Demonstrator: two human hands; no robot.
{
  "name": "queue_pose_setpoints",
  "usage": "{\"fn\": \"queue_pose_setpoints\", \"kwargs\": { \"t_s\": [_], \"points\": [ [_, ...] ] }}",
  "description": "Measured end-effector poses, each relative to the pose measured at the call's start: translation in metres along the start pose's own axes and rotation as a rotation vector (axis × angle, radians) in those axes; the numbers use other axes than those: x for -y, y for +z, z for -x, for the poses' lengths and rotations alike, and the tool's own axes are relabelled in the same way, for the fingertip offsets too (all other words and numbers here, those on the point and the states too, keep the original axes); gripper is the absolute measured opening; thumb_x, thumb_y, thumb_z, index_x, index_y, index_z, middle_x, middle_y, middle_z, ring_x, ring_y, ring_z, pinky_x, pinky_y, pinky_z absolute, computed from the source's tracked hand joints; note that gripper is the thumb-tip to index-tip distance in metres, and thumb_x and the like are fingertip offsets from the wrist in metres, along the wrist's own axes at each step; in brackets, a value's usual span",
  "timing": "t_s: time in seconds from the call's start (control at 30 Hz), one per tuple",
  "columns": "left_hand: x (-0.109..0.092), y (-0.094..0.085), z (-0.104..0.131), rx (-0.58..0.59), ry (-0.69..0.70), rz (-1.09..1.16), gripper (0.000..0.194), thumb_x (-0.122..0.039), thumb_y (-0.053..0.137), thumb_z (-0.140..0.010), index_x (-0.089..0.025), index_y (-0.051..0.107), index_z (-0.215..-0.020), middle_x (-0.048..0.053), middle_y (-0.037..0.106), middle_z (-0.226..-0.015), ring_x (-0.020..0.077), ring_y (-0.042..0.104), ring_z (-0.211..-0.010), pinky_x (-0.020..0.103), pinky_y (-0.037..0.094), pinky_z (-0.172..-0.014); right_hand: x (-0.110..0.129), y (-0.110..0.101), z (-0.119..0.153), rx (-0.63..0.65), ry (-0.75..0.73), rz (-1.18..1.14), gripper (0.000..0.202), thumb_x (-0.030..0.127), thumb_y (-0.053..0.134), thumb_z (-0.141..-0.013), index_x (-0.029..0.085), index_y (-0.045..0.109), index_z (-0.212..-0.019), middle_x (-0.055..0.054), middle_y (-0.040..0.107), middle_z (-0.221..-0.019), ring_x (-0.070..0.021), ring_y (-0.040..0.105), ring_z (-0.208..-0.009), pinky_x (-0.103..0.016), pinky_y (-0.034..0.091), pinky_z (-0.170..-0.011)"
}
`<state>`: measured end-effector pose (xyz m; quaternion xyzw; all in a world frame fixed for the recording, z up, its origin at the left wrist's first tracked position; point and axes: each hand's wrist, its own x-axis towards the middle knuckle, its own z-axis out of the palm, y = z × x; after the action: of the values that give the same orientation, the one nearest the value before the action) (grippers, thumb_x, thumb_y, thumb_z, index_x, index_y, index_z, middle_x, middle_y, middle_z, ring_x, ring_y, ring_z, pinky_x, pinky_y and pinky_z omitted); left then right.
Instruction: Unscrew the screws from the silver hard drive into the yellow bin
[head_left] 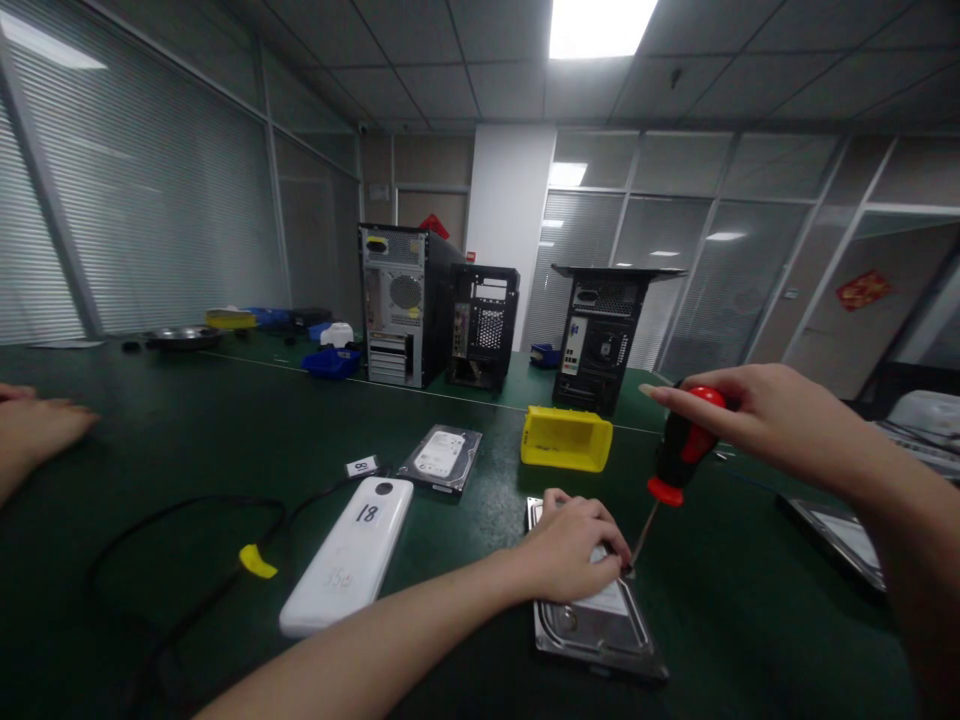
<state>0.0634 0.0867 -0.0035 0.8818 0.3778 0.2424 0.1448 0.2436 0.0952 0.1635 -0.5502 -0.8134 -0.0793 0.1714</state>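
Observation:
My right hand (739,400) grips the red and black handle of a screwdriver (681,450), which slants down to the right-hand edge of a hard drive (600,630). My left hand (577,550) lies over that drive, its curled fingers gripping it and reaching close to the screwdriver's tip. Whether the fingertips also pinch a screw is too small to tell. The drive lies flat on the green table, its label partly hidden by my left hand.
A second hard drive (441,458), a white power bank (352,560) marked 18 with a black cable, and a yellow bin (568,440) lie ahead. Another drive (836,535) is at right. Computer cases (405,310) stand behind. Another person's hand (45,430) rests at far left.

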Motion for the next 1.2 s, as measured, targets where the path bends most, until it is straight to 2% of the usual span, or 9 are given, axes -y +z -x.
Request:
{"fn": "queue_pose_setpoints", "kwargs": {
  "t_s": [0.2,0.27,0.4,0.47,0.6,0.77,0.87,1.0,1.2],
  "points": [
    [0.001,0.001,-0.001,-0.005,0.008,-0.006,0.018,-0.03,0.051,-0.088,-0.022,0.067,-0.092,0.003,0.061,-0.106,0.0221,0.053,-0.107,0.041,0.028,-0.093,0.006,0.004,-0.001,-0.107,0.052,0.132,0.074,0.08,0.023,-0.074,0.022,0.07,-0.073,-0.008,0.062,-0.063,-0.0259,0.057,-0.062,-0.036,0.037,-0.056],
    [0.001,0.001,-0.001,-0.007,0.013,-0.006,0.018,-0.028,0.051,-0.088,-0.022,0.067,-0.092,0.003,0.061,-0.105,0.0218,0.054,-0.106,0.041,0.029,-0.093,0.007,0.005,-0.001,-0.124,0.054,0.12,0.074,0.077,0.019,-0.077,0.022,0.069,-0.077,-0.009,0.064,-0.067,-0.0273,0.058,-0.066,-0.036,0.036,-0.057],
    [0.0,0.0,-0.002,-0.002,0.008,-0.01,0.017,-0.026,0.051,-0.089,-0.021,0.067,-0.092,0.002,0.061,-0.105,0.0214,0.054,-0.106,0.043,0.028,-0.094,0.008,0.004,0.0,-0.011,-0.065,-0.103,0.057,0.061,0.021,-0.087,0.023,0.064,-0.092,-0.007,0.066,-0.086,-0.0258,0.059,-0.078,-0.035,0.04,-0.065],
    [0.0,0.001,-0.001,-0.005,0.005,-0.006,0.017,-0.025,0.051,-0.089,-0.021,0.067,-0.094,0.002,0.06,-0.106,0.0214,0.053,-0.107,0.043,0.027,-0.095,0.009,0.002,0.001,0.031,-0.132,-0.221,0.051,0.059,0.026,-0.089,0.022,0.062,-0.095,-0.006,0.066,-0.089,-0.0239,0.06,-0.08,-0.035,0.042,-0.07],
    [0.001,0.001,0.0,-0.02,0.015,0.006,0.019,-0.021,0.049,-0.09,-0.023,0.066,-0.097,0.002,0.059,-0.107,0.0205,0.052,-0.109,0.041,0.028,-0.095,0.011,-0.001,0.005,0.061,-0.175,-0.325,0.055,0.063,0.032,-0.087,0.019,0.063,-0.097,-0.007,0.067,-0.086,-0.023,0.061,-0.078,-0.036,0.045,-0.071],
    [0.0,0.001,0.0,-0.014,0.017,-0.003,0.02,-0.019,0.048,-0.09,-0.022,0.067,-0.094,0.003,0.058,-0.106,0.0212,0.053,-0.108,0.043,0.028,-0.095,0.014,0.001,0.004,0.019,-0.176,-0.307,0.052,0.061,0.037,-0.087,0.019,0.058,-0.11,-0.005,0.066,-0.075,-0.0182,0.06,-0.061,-0.03,0.045,-0.055],
    [-0.001,0.0,0.0,-0.009,0.017,0.005,0.02,-0.019,0.047,-0.09,-0.022,0.066,-0.095,0.003,0.058,-0.106,0.021,0.052,-0.109,0.043,0.027,-0.096,0.014,0.003,0.001,-0.009,-0.197,-0.228,0.049,0.061,0.037,-0.087,0.02,0.061,-0.097,-0.003,0.06,-0.063,-0.0159,0.056,-0.053,-0.029,0.042,-0.051],
    [-0.003,-0.003,0.0,0.007,0.011,0.003,0.021,-0.018,0.047,-0.09,-0.022,0.066,-0.097,0.003,0.058,-0.107,0.022,0.051,-0.111,0.043,0.028,-0.097,0.01,0.004,0.0,-0.004,-0.175,-0.194,0.05,0.062,0.034,-0.087,0.02,0.06,-0.079,-0.003,0.058,-0.061,-0.0157,0.054,-0.053,-0.029,0.039,-0.05],
    [-0.003,-0.003,0.001,0.0,0.008,0.007,0.022,-0.018,0.047,-0.089,-0.021,0.066,-0.098,0.003,0.059,-0.106,0.0223,0.052,-0.109,0.044,0.028,-0.096,0.0,0.002,0.001,0.024,-0.237,-0.22,0.046,0.054,0.028,-0.091,0.022,0.062,-0.09,-0.005,0.066,-0.085,-0.0221,0.06,-0.076,-0.035,0.043,-0.068]
  ]
}}
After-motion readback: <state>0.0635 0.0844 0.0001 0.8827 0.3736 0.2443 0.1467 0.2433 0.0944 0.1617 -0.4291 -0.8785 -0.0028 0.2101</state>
